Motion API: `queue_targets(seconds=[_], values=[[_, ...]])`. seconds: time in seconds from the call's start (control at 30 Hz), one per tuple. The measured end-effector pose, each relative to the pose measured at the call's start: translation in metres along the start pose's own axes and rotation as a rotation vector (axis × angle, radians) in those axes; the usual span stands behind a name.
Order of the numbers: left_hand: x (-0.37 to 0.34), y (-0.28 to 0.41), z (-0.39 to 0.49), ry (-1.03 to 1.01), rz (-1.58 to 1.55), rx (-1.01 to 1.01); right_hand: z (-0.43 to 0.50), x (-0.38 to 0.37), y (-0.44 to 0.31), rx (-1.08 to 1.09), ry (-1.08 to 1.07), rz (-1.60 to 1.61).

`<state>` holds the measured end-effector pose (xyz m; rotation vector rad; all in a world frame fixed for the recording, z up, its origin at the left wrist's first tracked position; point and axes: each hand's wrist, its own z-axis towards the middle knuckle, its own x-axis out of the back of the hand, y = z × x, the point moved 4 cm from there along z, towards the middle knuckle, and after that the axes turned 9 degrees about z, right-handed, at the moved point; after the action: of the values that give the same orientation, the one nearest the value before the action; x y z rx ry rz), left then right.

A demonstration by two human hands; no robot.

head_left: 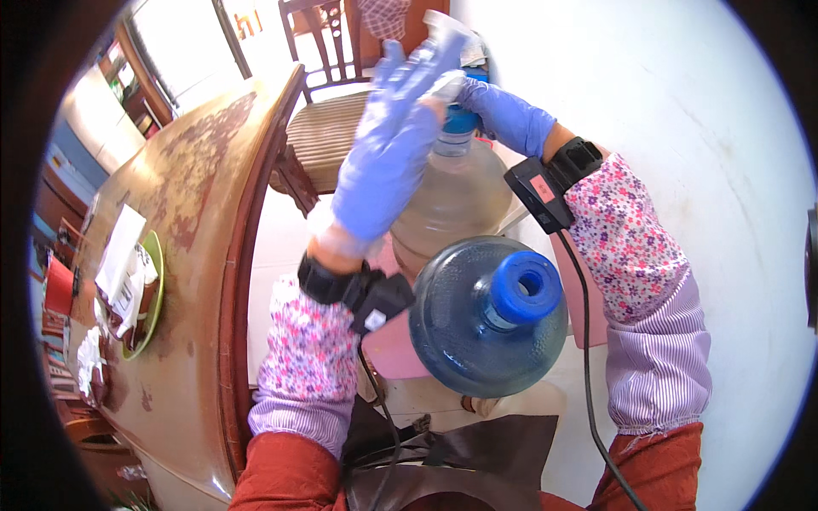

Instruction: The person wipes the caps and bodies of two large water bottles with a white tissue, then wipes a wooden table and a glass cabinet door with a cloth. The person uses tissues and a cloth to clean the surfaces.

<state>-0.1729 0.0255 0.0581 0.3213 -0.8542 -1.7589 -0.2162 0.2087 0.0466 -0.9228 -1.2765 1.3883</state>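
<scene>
My left hand (pixel 390 153), in a lavender disposable glove, is raised over the neck of a clear water-cooler jug (pixel 454 185). Its fingers point away from me, blurred. By its fingertips is a translucent plastic item (pixel 446 27), too blurred to name; whether the hand grips it is unclear. My right hand (pixel 508 118), gloved alike, reaches in beside the jug's blue cap (pixel 460 119). Its fingertips meet a small white item (pixel 447 86) between the hands, and their grip is partly hidden. Nearer me stands a blue water-cooler jug (pixel 473 326) with a holed blue cap (pixel 527 286).
A worn wooden table (pixel 192 268) fills the left, bearing a green dish (pixel 153 287) with papers. A wooden chair (pixel 329 128) with a striped seat stands beyond. The white wall (pixel 716 128) bounds the right. Cables (pixel 585 332) hang from both wrist devices.
</scene>
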Motion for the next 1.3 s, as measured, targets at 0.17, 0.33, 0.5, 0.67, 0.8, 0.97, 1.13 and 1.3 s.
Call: queue_targets(seconds=[0.17,0.33,0.5,0.67,0.8,0.97,1.13,1.3], values=[[-0.021,-0.027,0.019,-0.186,-0.298,0.386,-0.011,0.014,0.017,0.039,0.097,0.118],[-0.015,-0.031,0.023,-0.101,-0.433,0.396,-0.043,0.017,-0.004,0.237,0.453,0.439],[-0.033,-0.007,0.026,-0.238,-0.576,0.367,-0.072,-0.014,-0.039,0.426,0.466,-0.177],[-0.037,-0.004,0.034,-0.381,-0.821,0.329,-0.069,0.005,-0.035,0.439,0.385,0.022],[0.002,-0.055,0.048,-0.096,-0.266,0.180,-0.077,0.040,-0.011,0.294,0.426,0.158],[-0.013,-0.130,0.025,-0.134,-0.277,0.408,-0.068,0.034,0.030,0.165,0.411,0.064],[-0.027,-0.124,0.004,-0.249,-0.546,0.477,-0.062,0.005,0.047,0.290,0.174,-0.894],[-0.026,-0.115,0.003,-0.298,-0.353,0.506,-0.038,0.028,0.052,0.413,0.131,-1.105]])
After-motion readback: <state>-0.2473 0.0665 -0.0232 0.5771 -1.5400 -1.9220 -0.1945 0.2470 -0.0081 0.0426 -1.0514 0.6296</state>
